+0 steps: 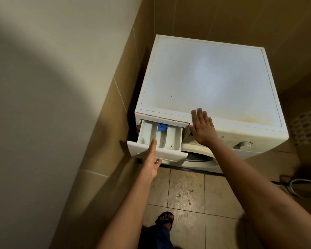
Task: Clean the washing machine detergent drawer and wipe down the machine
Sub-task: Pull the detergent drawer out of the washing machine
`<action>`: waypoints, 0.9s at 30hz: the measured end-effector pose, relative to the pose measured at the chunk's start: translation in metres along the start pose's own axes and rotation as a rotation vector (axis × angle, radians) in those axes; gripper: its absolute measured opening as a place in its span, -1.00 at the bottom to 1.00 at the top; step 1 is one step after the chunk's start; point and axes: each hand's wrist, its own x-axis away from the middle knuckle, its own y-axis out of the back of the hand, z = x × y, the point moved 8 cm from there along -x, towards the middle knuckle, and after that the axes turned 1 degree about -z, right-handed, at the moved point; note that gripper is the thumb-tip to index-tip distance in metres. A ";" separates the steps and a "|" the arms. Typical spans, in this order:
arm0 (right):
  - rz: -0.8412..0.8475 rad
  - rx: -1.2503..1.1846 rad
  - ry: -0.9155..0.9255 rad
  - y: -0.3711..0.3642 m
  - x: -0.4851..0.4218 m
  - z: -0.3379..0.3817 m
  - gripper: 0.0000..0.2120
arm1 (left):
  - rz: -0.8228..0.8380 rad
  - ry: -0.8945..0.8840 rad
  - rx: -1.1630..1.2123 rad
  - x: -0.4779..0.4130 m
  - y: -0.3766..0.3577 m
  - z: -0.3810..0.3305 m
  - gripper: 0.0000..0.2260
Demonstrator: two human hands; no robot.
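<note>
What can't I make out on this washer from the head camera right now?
- Rear of the detergent drawer: head view, inside the washing machine.
- Fingers of the left hand: head view, under the drawer's front panel.
- Panel print by the dial: head view, too small, partly under the right hand.
- Door: head view, mostly behind the drawer and right forearm.

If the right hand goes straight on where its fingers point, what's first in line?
Right hand lies flat on the white washing machine's top. That top looks bare ahead, so probably the tan tiled wall behind it first, though depth is unclear.
</note>
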 end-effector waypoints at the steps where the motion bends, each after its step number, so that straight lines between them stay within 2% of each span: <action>1: 0.005 -0.002 -0.001 -0.001 0.002 0.001 -0.42 | -0.010 0.012 0.016 0.003 0.007 0.007 -0.29; 9: -0.038 -0.138 -0.013 -0.007 0.029 0.010 -0.36 | -0.001 -0.005 0.041 0.021 0.014 0.012 -0.40; 12: -0.149 -0.313 -0.056 -0.012 0.052 0.016 -0.33 | -0.017 -0.015 0.023 0.025 0.015 0.011 -0.40; 16: -0.228 -0.616 -0.250 -0.032 0.086 0.020 -0.35 | -0.036 -0.020 0.017 0.026 0.015 0.010 -0.39; 18: -0.175 -0.821 -0.403 -0.048 0.097 0.019 -0.41 | -0.048 -0.022 0.006 0.026 0.016 0.010 -0.40; 20: -0.031 -1.011 -0.521 -0.071 0.101 0.020 -0.52 | -0.052 -0.026 0.006 0.025 0.017 0.010 -0.41; 23: 0.169 -1.327 -0.570 -0.094 0.103 0.033 -0.71 | -0.051 -0.045 -0.001 0.024 0.019 0.007 -0.46; 27: 0.233 -1.501 -0.635 -0.099 0.108 0.044 -0.77 | -0.059 -0.059 -0.025 0.022 0.022 0.006 -0.46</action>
